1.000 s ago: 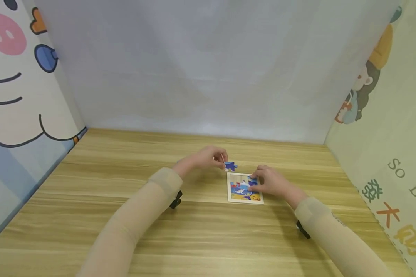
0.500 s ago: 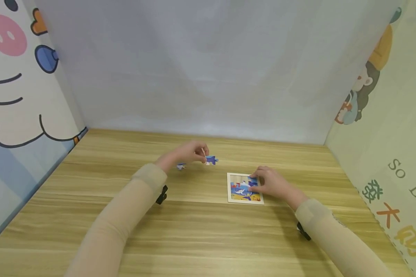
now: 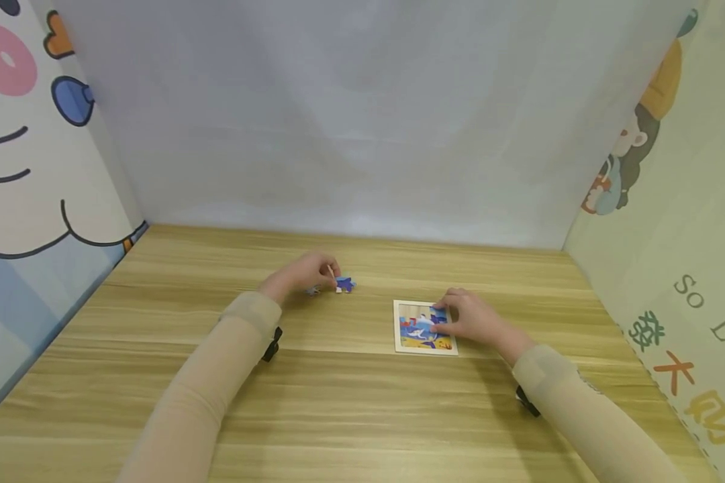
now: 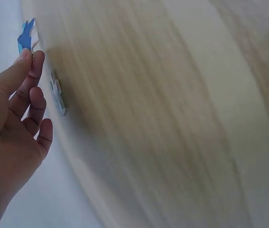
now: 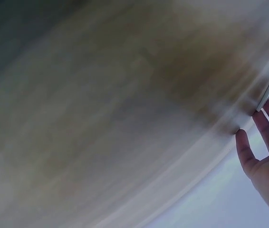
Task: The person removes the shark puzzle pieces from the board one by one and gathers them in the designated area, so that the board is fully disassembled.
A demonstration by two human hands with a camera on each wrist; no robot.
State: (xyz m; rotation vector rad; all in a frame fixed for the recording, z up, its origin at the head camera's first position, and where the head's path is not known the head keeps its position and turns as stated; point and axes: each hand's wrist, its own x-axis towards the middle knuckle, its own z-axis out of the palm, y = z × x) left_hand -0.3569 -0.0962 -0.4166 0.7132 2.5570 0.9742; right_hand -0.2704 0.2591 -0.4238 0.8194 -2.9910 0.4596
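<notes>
My left hand [image 3: 302,274] pinches a blue puzzle piece [image 3: 346,284] between thumb and forefinger, just above the table. In the left wrist view the piece [image 4: 26,36] stands out past the fingertips, while the other fingers curl loosely. Another puzzle piece [image 3: 313,290] lies under that hand, partly hidden. To the right is a square puzzle board [image 3: 425,352] with a pale rim and a sea picture; a bare patch shows at its upper left. My right hand [image 3: 474,318] rests on the board's right side, thumb and fingers spread; in the right wrist view its fingertips touch the edge.
The wood-grain table [image 3: 362,416] reaches back to a pale grey curtain [image 3: 350,134]. Cartoon-printed panels stand along the left [image 3: 12,188] and right [image 3: 652,268] sides. A dark strap piece [image 3: 271,345] hangs under the left wrist.
My left hand has moved leftward, away from the board, carrying the blue puzzle piece, and has come lower beside the other piece. The right hand and the board have stayed in place.
</notes>
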